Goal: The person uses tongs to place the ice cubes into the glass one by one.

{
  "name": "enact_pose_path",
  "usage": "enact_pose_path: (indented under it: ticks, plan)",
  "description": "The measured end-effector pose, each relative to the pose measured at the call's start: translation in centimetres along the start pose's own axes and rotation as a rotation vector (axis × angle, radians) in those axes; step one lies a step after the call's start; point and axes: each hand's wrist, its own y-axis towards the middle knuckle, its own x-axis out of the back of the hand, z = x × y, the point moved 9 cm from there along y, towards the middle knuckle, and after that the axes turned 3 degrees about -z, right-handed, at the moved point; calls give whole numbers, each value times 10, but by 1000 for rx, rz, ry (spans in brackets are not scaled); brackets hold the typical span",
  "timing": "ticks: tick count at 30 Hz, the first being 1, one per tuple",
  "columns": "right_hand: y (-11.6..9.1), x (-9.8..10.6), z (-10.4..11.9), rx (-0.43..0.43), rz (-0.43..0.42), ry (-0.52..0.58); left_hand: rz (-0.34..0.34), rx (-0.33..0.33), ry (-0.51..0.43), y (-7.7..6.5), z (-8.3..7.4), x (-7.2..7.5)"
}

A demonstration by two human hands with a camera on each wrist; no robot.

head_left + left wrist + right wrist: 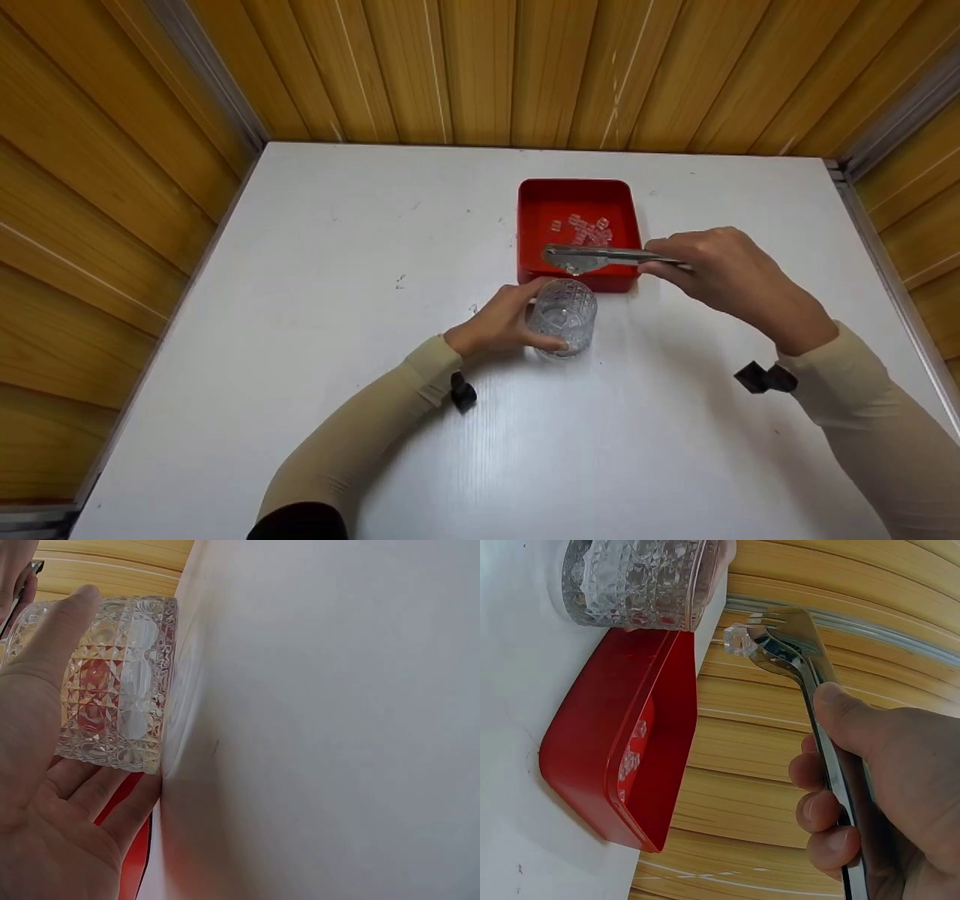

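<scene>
My left hand (514, 322) grips a clear cut-glass tumbler (564, 319) that stands upright on the table, thumb on the near side and fingers round the other. Raised beside the red box, my right hand (720, 274) holds metal serving tongs (817, 701) by their handles. At the tongs' tips, one of them fork-like, a clear cube (739, 640) is pinched. In the head view the tips lie over the near side of the red box (529, 225), just beyond the tumbler's rim. Several more clear cubes (592, 231) are on the box floor.
A white table (360, 247) carries the box and tumbler, the box standing right behind the glass. Yellow wood-look panels (480, 71) rise along the far edge and both sides. Small dark marks (400, 281) dot the tabletop.
</scene>
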Motion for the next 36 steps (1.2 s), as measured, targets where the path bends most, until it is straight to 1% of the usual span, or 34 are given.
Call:
enact_pose_path:
  ticks: [3,6,11,21,29,36]
  plan:
    - [-4,0,8,33,-16,7,-3,-7,-9,0,0,0]
    - [-8,0,14,62,-24,27,-6,1,-9,0,1,0]
    - [-14,-3,19,71,-27,50,-2,24,-7,0,2,-1]
    - [-22,-6,22,88,-39,59,8,15,-30,0,1,0]
    - [-24,-11,21,83,-35,69,9,27,-42,0,3,-2]
    - [-25,-11,21,114,-58,57,0,7,-13,0,-1,0]
